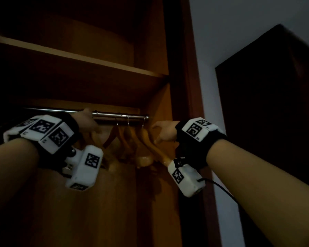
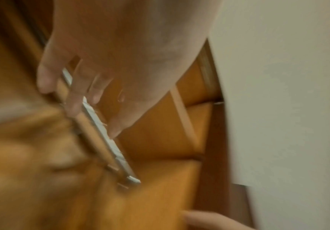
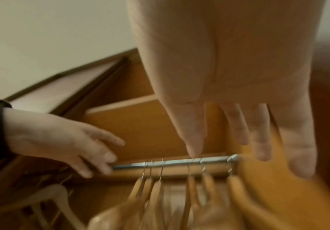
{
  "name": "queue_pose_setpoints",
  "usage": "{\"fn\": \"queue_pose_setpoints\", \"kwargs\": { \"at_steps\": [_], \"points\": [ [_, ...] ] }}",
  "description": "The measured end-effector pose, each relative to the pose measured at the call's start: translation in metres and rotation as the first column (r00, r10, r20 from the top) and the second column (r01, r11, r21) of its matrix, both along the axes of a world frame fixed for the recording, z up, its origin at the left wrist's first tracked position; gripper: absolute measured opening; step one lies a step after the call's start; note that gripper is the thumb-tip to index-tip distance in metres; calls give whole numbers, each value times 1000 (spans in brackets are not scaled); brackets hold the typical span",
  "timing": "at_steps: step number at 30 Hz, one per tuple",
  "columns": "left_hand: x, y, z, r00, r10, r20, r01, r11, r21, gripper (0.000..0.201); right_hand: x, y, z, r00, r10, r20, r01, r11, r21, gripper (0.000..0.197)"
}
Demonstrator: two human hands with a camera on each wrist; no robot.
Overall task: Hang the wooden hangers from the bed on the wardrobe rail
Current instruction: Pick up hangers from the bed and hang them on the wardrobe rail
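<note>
A chrome wardrobe rail (image 1: pixel 114 115) (image 3: pixel 180 162) runs under a shelf. Several wooden hangers (image 1: pixel 146 138) (image 3: pixel 156 194) hang from its right half by wire hooks. My left hand (image 1: pixel 86 122) (image 3: pixel 93 155) is up at the rail to the left of the hangers. In the blurred left wrist view its straight fingers (image 2: pixel 77 96) lie along the rail (image 2: pixel 101 132) and hold nothing. My right hand (image 1: pixel 161 132) (image 3: pixel 237 132) is by the rightmost hanger near the rail's right end, fingers extended and empty.
A wooden shelf (image 1: pixel 96 59) sits just above the rail. The wardrobe's side panel (image 1: pixel 159 104) closes off the right end. A pale hanger (image 3: pixel 52 194) hangs further left. A white wall and a dark door (image 1: pixel 266 104) are to the right.
</note>
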State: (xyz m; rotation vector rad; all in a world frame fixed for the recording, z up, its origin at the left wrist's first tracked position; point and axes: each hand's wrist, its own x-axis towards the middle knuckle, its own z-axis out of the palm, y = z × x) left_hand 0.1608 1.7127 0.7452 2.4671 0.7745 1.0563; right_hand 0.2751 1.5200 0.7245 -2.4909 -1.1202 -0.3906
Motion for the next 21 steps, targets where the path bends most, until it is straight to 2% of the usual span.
{"fn": "queue_pose_setpoints", "kwargs": {
  "at_steps": [1,5,10,12,15,21],
  "points": [
    [1,-23,-1,1000,-25,9,25,1000,-1,46,-4,-17,-2,1000,0,-10,0,1000,12,63],
    [19,-129,-15,964,-261,-44,262,965,14,75,-13,-104,-19,996,-73,-56,76,996,43,66],
    [46,-294,-72,817,-567,-103,572,820,14,79,-24,-262,-67,954,-262,-147,266,964,7,67],
    [51,-369,-102,723,-671,-167,674,738,-48,80,-32,-340,-92,923,-358,-143,354,934,-54,68],
    [54,-483,-140,537,-794,-283,802,585,-122,85,-50,-463,-122,842,-504,-191,486,863,-134,70],
    [54,-706,-193,209,-899,-384,929,306,-210,87,-114,-689,-164,583,-781,-223,753,623,-211,71]
  ]
}}
